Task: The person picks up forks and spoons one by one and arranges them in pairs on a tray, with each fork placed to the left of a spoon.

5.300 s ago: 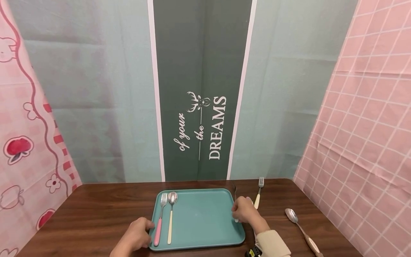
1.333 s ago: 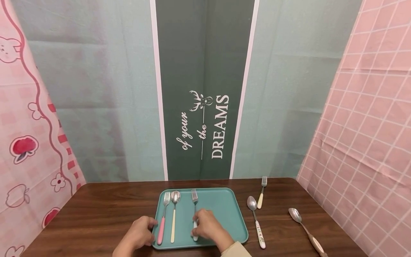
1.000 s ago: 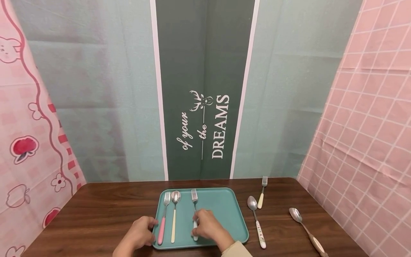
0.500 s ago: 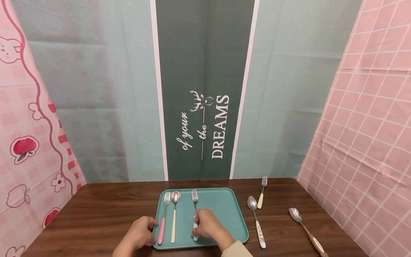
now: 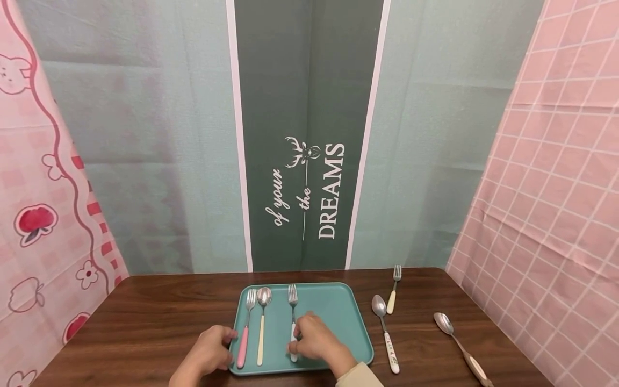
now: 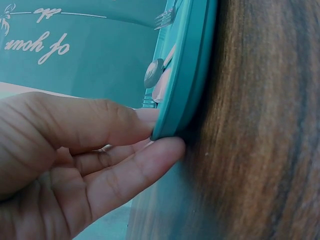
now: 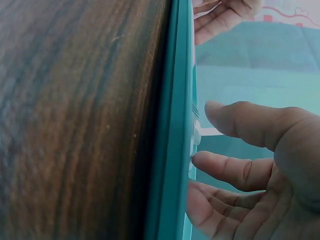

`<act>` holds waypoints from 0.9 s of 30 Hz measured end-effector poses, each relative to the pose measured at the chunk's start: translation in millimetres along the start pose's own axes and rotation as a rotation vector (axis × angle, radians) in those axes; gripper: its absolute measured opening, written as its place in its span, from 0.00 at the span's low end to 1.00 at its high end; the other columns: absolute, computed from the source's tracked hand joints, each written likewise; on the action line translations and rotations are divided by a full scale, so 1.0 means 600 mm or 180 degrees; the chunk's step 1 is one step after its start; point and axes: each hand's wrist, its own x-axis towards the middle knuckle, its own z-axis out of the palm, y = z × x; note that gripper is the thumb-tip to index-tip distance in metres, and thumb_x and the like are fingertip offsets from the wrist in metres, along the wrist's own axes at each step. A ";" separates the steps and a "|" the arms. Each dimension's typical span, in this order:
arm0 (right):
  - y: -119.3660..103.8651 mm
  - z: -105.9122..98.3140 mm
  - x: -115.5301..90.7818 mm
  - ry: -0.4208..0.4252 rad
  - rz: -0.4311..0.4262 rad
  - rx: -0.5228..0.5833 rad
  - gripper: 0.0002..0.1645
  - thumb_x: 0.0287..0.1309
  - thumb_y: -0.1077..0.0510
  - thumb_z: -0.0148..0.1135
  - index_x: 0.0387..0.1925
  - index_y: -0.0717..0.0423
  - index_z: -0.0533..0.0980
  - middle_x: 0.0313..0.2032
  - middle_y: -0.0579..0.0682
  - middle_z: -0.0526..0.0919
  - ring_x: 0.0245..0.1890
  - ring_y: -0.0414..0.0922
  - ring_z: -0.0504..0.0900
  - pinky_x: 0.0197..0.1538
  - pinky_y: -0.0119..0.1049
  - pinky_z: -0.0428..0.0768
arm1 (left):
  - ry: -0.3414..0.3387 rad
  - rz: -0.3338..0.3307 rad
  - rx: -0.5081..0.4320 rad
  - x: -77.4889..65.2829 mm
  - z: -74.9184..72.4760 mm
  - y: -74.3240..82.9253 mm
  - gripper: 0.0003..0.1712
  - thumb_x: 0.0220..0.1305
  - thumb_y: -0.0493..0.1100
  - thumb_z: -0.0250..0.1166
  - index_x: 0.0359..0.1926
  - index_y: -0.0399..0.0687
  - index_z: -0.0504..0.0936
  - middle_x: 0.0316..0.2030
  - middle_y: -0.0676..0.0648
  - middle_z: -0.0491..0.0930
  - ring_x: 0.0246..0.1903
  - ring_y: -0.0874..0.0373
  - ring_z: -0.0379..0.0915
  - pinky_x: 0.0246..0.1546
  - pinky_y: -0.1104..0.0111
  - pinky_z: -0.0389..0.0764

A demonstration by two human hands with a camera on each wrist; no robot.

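A teal tray (image 5: 333,322) lies on the wooden table. My left hand (image 5: 209,349) pinches its left rim between thumb and fingers, as the left wrist view shows. A white-handled fork (image 5: 293,298) lies near the tray's middle, tines away from me. My right hand (image 5: 314,337) is just over its handle; in the right wrist view the thumb (image 7: 240,117) and fingers stand apart, with the white handle end (image 7: 196,134) between them. A pink-handled fork (image 5: 243,341) and a cream-handled spoon (image 5: 261,333) lie side by side at the tray's left.
Right of the tray lie a spoon with a patterned white handle (image 5: 391,352), a small cream-handled fork (image 5: 392,301) and a brown-handled spoon (image 5: 471,365). Printed cloths (image 5: 300,107) hang behind and beside the table (image 5: 145,322).
The right hand brought the white-handled fork from beside the tray's right edge onto the tray. Its thumb and fingers have since loosened from the handle. The left hand stays at the rim.
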 end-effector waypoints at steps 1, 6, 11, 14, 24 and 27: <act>0.000 -0.001 0.000 0.0011 -0.0018 -0.0018 0.14 0.40 0.57 0.71 0.17 0.54 0.72 0.23 0.44 0.65 0.24 0.39 0.64 0.27 0.31 0.67 | 0.0018 0.0023 -0.0020 0.000 0.000 -0.001 0.28 0.30 0.19 0.60 0.43 0.24 0.78 0.32 0.40 0.76 0.24 0.53 0.72 0.19 0.65 0.79; 0.001 -0.007 -0.002 -0.0046 -0.0040 -0.0101 0.12 0.44 0.56 0.70 0.21 0.57 0.75 0.24 0.44 0.69 0.25 0.39 0.66 0.27 0.32 0.69 | 0.0069 0.0086 -0.0061 -0.001 0.000 -0.002 0.29 0.28 0.19 0.60 0.42 0.24 0.78 0.30 0.41 0.75 0.24 0.53 0.71 0.18 0.65 0.79; 0.001 -0.017 -0.004 -0.0239 -0.0008 -0.0254 0.10 0.45 0.55 0.70 0.25 0.57 0.78 0.23 0.42 0.71 0.25 0.40 0.66 0.27 0.33 0.69 | 0.0050 0.0063 -0.0041 -0.001 -0.001 -0.002 0.28 0.29 0.19 0.60 0.42 0.25 0.78 0.31 0.41 0.76 0.24 0.54 0.71 0.19 0.65 0.79; -0.001 -0.022 -0.006 -0.0280 -0.0031 -0.0326 0.09 0.46 0.55 0.69 0.23 0.56 0.77 0.21 0.41 0.69 0.24 0.39 0.65 0.26 0.32 0.67 | 0.0056 0.0051 -0.0033 -0.002 -0.001 -0.002 0.28 0.29 0.19 0.60 0.42 0.25 0.78 0.31 0.41 0.75 0.24 0.54 0.71 0.19 0.65 0.79; 0.001 -0.043 -0.018 -0.0363 -0.0138 -0.0577 0.10 0.43 0.60 0.66 0.15 0.54 0.73 0.14 0.40 0.63 0.16 0.37 0.57 0.18 0.30 0.60 | 0.0052 0.0060 -0.0048 0.001 -0.001 -0.004 0.28 0.29 0.19 0.60 0.42 0.25 0.78 0.31 0.41 0.77 0.25 0.53 0.72 0.19 0.65 0.79; 0.009 -0.053 -0.021 -0.0384 -0.0175 -0.0687 0.07 0.42 0.60 0.67 0.24 0.59 0.78 0.21 0.43 0.74 0.23 0.38 0.71 0.26 0.32 0.72 | 0.0027 0.0034 -0.0025 0.001 0.000 -0.004 0.28 0.30 0.19 0.60 0.42 0.25 0.79 0.31 0.41 0.76 0.27 0.52 0.72 0.19 0.65 0.79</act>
